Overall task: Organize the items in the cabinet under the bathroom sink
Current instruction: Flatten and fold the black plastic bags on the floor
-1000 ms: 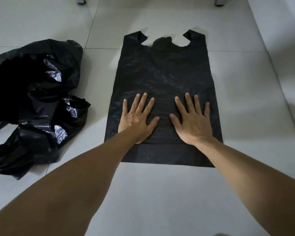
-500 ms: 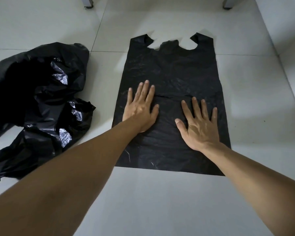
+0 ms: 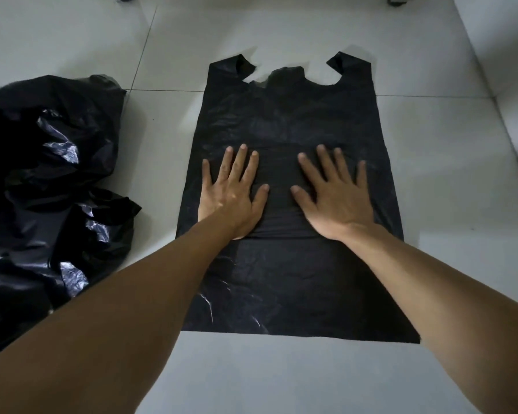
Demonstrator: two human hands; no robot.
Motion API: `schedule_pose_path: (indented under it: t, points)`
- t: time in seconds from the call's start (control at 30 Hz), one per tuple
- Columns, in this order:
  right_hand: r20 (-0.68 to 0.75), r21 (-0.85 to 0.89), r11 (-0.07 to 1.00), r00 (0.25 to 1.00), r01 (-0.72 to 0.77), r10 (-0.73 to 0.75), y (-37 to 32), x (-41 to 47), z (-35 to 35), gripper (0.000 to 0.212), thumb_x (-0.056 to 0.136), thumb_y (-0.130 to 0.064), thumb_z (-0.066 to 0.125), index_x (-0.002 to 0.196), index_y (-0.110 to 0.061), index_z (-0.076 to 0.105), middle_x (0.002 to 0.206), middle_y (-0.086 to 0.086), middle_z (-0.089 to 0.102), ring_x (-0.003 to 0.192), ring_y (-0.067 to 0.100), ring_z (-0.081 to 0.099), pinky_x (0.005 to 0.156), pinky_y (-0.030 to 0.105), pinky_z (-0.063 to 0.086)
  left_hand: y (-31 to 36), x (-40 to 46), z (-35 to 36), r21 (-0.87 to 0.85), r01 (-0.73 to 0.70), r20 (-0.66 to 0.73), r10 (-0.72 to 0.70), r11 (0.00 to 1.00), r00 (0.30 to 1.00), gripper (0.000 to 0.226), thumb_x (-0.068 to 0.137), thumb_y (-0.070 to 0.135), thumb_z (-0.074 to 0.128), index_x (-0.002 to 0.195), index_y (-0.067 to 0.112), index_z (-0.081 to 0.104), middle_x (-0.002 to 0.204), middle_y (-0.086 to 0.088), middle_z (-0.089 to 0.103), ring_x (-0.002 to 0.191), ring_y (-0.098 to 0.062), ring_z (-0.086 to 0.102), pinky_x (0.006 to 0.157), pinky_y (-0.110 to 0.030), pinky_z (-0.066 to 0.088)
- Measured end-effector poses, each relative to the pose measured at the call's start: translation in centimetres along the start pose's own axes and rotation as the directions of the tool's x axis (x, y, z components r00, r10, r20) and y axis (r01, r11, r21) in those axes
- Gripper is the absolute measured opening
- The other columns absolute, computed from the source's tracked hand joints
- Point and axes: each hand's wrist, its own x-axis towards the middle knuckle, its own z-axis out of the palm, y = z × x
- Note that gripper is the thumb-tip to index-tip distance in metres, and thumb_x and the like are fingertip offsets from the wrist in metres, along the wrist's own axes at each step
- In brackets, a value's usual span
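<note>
1. A flat black bag (image 3: 290,121) lies spread on the tiled floor (image 3: 446,174), handles pointing away.
2. Left hand (image 3: 232,194) and right hand (image 3: 335,194) press on its middle, fingers splayed, gripping nothing.
3. Left of the bag, a crumpled black bag heap (image 3: 48,186) is cut off by the frame edge.

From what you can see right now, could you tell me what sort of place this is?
Probably a tiled room at home, perhaps a bathroom: a pale tiled floor, a flat black plastic bag spread on it, and metal furniture feet.

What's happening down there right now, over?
Left hand and right hand open, palms flat on flattened black bag. Crumpled black bags lie apart, on the left. Nothing blocking.
</note>
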Motion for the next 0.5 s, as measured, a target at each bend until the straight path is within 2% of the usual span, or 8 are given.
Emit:
schedule_pose_path:
  t: [0.1, 0.2, 0.27, 0.33, 0.4, 0.5]
  points:
    - [-0.019, -0.013, 0.989, 0.989, -0.149, 0.149, 2.8, -0.6, -0.2, 0.07, 0.094, -0.069, 0.01, 0.156, -0.038, 0.002, 0.166, 0.0, -0.002, 0.152, 0.027, -0.003, 0.119, 0.06, 0.001, -1.1, 0.0, -0.1, -0.004, 0.071, 0.017, -0.071, 0.997, 0.997, 0.069, 0.097, 0.059, 0.005, 0.154, 0.025, -0.014, 0.161, 0.004, -0.019, 0.148, -0.018, -0.019, 0.118, -0.054, -0.008]
    - [-0.018, -0.004, 0.985, 0.985, -0.17, 0.17, 3.4, -0.8, -0.4, 0.071, 0.094, -0.069, 0.01, 0.156, -0.035, 0.003, 0.166, 0.001, -0.001, 0.152, 0.027, -0.002, 0.119, 0.061, 0.002, -1.2, 0.2, -0.5, -0.039, 0.188, 0.033, -0.186, 0.981, 0.982, 0.07, 0.098, 0.056, 0.009, 0.155, 0.02, -0.01, 0.162, 0.001, -0.016, 0.149, -0.021, -0.016, 0.118, -0.056, -0.007]
    - [-0.014, 0.005, 0.986, 0.986, -0.166, 0.166, 3.3, -0.8, -0.4, 0.071, 0.095, -0.068, 0.011, 0.157, -0.035, 0.002, 0.166, 0.001, -0.002, 0.152, 0.028, -0.003, 0.119, 0.061, 0.002, -0.1, 0.4, -0.9, -0.057, 0.206, -0.023, -0.207, 0.977, 0.978, 0.07, 0.098, 0.051, 0.016, 0.155, 0.016, -0.004, 0.163, -0.006, -0.012, 0.149, -0.025, -0.013, 0.117, -0.057, -0.007]
    - [-0.016, -0.003, 0.986, 0.986, -0.167, 0.167, 3.4, -0.7, -0.3, 0.071, 0.095, -0.068, 0.01, 0.157, -0.034, 0.002, 0.166, 0.002, -0.002, 0.152, 0.028, -0.003, 0.119, 0.061, 0.002, 1.8, 0.7, -1.2, -0.041, 0.049, -0.099, -0.053, 0.998, 0.994, 0.069, 0.098, 0.046, 0.02, 0.155, 0.015, -0.002, 0.162, -0.009, -0.012, 0.149, -0.025, -0.013, 0.118, -0.055, -0.007]
    - [-0.019, -0.01, 0.986, 0.986, -0.169, 0.169, 3.4, -0.6, -0.2, 0.072, 0.094, -0.069, 0.009, 0.157, -0.034, 0.001, 0.166, 0.002, -0.002, 0.152, 0.029, -0.003, 0.119, 0.061, 0.002, 3.7, 1.5, -1.0, -0.04, -0.129, -0.096, 0.125, 0.991, 0.987, 0.066, 0.1, 0.043, 0.021, 0.156, 0.017, -0.001, 0.163, -0.007, -0.013, 0.149, -0.022, -0.013, 0.119, -0.054, -0.005]
    - [-0.03, -0.009, 0.985, 0.985, -0.171, 0.171, 3.4, -0.6, -0.1, 0.073, 0.093, -0.07, 0.009, 0.156, -0.035, 0.003, 0.166, 0.002, 0.0, 0.152, 0.028, -0.002, 0.119, 0.061, 0.002, 3.9, 3.7, -0.7, -0.03, -0.106, -0.022, 0.106, 0.994, 0.994, 0.063, 0.101, 0.046, 0.014, 0.155, 0.021, -0.005, 0.162, -0.007, -0.015, 0.149, -0.022, -0.014, 0.118, -0.056, -0.005]
